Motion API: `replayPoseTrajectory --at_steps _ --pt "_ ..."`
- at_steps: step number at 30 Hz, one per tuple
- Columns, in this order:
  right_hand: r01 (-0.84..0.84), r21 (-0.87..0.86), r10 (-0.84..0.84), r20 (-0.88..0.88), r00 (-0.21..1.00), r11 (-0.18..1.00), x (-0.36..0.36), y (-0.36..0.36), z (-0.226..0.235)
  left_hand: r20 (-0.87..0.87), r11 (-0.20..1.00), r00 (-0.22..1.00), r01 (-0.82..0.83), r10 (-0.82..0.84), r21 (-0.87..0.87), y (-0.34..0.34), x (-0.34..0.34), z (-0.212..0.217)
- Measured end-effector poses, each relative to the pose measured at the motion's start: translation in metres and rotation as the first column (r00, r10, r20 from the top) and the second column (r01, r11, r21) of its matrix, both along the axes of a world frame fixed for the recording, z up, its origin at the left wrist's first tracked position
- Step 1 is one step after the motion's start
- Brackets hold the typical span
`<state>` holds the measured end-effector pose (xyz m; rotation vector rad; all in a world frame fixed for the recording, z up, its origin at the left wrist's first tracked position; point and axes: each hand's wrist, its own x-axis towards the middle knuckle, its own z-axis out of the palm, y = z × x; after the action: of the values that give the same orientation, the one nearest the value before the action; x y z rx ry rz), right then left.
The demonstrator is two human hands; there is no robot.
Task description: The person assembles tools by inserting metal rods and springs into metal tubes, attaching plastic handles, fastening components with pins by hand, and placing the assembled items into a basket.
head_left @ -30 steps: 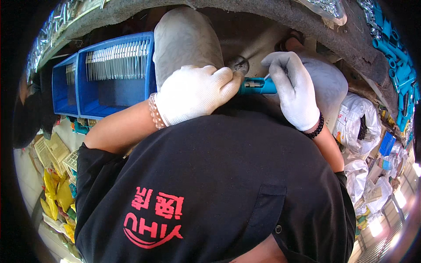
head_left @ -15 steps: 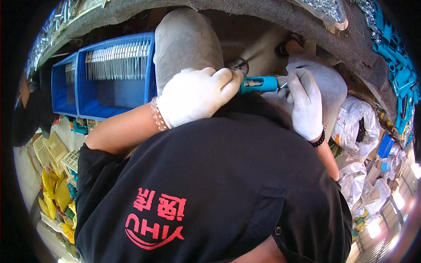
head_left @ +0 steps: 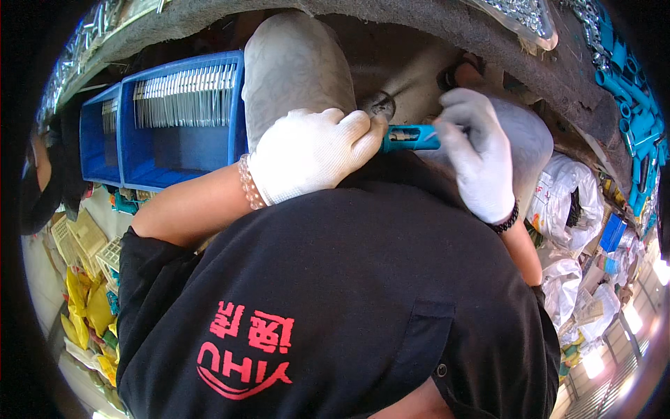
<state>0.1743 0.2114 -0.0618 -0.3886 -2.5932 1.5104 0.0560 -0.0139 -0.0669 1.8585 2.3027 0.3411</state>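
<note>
My gloved left hand (head_left: 314, 153) is closed around a teal plastic tubular handle (head_left: 412, 137), held level in front of my body. Its right end sticks out of the glove, and a slot in its side shows a metal part inside. The rest of the handle is hidden by the left glove. My gloved right hand (head_left: 481, 153) is at that right end, thumb and fingers bent but apart, the thumb close to the tube. A thin pale metal piece seems to show by the thumb, too small to make out well.
To the left stands a blue divided bin (head_left: 178, 157) with a row of thin metal rods. A grey cloth-covered bench edge (head_left: 419, 15) runs across the top, with metal parts and teal tubes (head_left: 638, 105) at far right. White plastic bags (head_left: 569, 199) lie right of my leg.
My right hand was pinching a thin metal rod at the handle's right end; now its fingers have lifted and spread, and the rod hardly shows. The left hand keeps its hold.
</note>
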Motion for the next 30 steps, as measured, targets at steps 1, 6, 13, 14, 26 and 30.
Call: replayPoseTrajectory --at_steps 1,6,13,14,26,30 --pt "-0.114 0.056 0.116 -0.028 0.993 0.992 -0.006 -0.002 -0.001 -0.009 1.0 1.0 0.015 -0.015 -0.013 0.001 0.0 0.0" --pt "-0.147 0.015 0.147 -0.013 0.989 0.989 -0.024 -0.018 -0.002 -0.022 1.0 0.999 0.03 -0.03 0.008 0.001 0.0 0.001" --pt "-0.228 0.166 0.241 -0.06 0.969 0.959 -0.03 -0.014 -0.006 -0.003 0.999 0.999 0.032 -0.032 0.023 -0.001 -0.001 0.0" --pt "-0.23 0.128 0.237 -0.042 0.971 0.965 -0.03 -0.015 -0.006 -0.002 0.999 0.999 0.032 -0.032 0.023 -0.001 0.0 0.0" --pt "-0.254 0.483 0.424 -0.284 0.86 0.838 -0.024 -0.013 -0.017 -0.02 0.996 0.999 0.043 -0.042 0.072 -0.001 0.0 -0.004" --pt "-0.38 0.423 0.505 -0.237 0.83 0.822 -0.025 -0.009 -0.018 -0.031 0.998 0.998 0.058 -0.056 0.037 -0.002 -0.001 -0.002"
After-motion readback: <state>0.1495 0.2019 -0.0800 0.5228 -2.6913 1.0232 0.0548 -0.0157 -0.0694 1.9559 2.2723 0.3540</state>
